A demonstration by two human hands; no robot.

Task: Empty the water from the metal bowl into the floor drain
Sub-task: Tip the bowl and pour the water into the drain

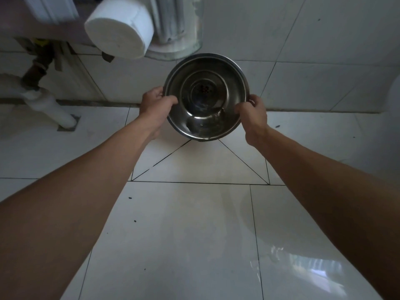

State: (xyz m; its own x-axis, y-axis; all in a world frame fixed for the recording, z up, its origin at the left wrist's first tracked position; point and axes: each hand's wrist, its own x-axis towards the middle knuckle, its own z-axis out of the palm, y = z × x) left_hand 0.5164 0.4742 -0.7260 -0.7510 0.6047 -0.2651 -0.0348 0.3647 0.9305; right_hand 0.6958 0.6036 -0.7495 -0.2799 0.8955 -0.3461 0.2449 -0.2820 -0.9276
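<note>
I hold a round metal bowl (205, 96) in both hands above the white tiled floor, near the back wall. My left hand (155, 105) grips its left rim and my right hand (253, 111) grips its right rim. The bowl is tilted toward me, and a small pool of water (205, 124) lies against its near lower wall. Diagonal tile seams on the floor run together under the bowl. The floor drain is hidden behind the bowl.
A large white paper roll (119, 29) hangs at the upper left, beside a glass container (179, 27) on the wall. A white drain pipe (47, 105) enters the floor at the left. A wet sheen (292, 263) lies on the tiles at the lower right.
</note>
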